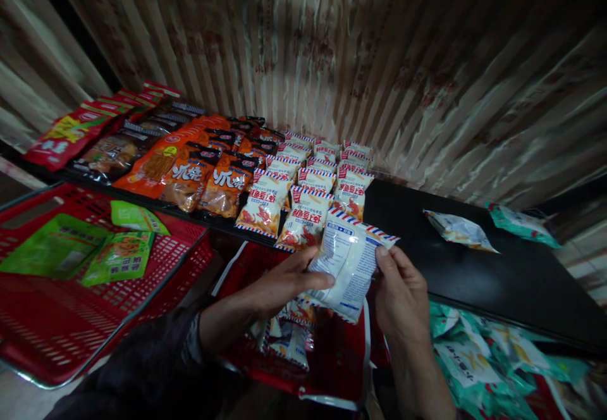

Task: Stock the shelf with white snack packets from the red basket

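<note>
Between my two hands is a white snack bag [348, 265] with red-and-blue striped ends, its printed back facing me. My left hand [289, 277] pinches its left side, thumb on top. At the bag's upper right corner, my right hand [401, 281] grips the edge between thumb and fingers. Just beyond it, rows of similar white snack bags [306, 211] lie on the black shelf [408, 211]. Beneath my hands stands a red basket [339, 369] with a few more striped bags [290, 344] inside, partly hidden by my left arm.
Orange snack bags [227, 183], dark bags [116, 151] and red bags [76, 129] fill the shelf's left part. One white bag [459, 230] and a teal bag [521, 224] lie at right. Another red basket [28, 319] holds green packets [121, 255]. Teal bags [478, 363] are piled lower right.
</note>
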### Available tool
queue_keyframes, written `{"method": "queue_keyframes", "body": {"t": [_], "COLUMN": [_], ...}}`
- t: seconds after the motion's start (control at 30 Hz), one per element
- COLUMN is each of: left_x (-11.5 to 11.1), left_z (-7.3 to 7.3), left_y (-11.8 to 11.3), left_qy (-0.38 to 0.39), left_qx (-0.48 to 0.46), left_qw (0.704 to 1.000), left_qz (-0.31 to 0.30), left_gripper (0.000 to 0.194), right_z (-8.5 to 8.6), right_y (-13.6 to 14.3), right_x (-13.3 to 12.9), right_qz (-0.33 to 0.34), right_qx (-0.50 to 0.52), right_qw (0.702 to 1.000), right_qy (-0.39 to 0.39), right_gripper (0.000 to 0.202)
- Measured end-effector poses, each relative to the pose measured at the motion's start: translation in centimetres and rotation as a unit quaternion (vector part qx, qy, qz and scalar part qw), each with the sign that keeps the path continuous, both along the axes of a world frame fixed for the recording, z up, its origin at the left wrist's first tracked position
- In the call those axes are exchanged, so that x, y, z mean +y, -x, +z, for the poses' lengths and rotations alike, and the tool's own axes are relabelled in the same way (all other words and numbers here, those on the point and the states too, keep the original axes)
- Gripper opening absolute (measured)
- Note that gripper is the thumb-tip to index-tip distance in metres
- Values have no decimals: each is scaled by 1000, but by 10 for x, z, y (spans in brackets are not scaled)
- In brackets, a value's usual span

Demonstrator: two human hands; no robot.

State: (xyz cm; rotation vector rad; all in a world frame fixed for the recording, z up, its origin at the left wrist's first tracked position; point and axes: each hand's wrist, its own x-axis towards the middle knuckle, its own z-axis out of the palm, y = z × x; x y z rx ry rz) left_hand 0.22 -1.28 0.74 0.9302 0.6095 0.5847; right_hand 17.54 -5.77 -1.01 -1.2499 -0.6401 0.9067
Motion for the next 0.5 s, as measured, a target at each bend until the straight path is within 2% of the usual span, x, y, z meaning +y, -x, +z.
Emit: {"method": "queue_keyframes", "body": {"t": [0.2, 0.37, 0.5], "left_x": [-1, -1, 0], "left_z": [0, -2, -1], "left_y": [-1, -3, -5], "left_qy": [-29, -26, -39], "left_qx": [-1, 19, 41], "left_qw": [1000, 999, 997], "left_qz": [1, 27, 44], "left_gripper": [37, 36, 38], "right_z": [-4, -6, -6], "right_y": [-4, -1, 3], "right_x": [2, 4, 4], "right_qz": [-44, -14, -1], "right_qx": [-1, 43, 38], "right_qw": [999, 999, 999], "right_qy": [8, 11, 11], "right_gripper": [31, 28, 28]}}
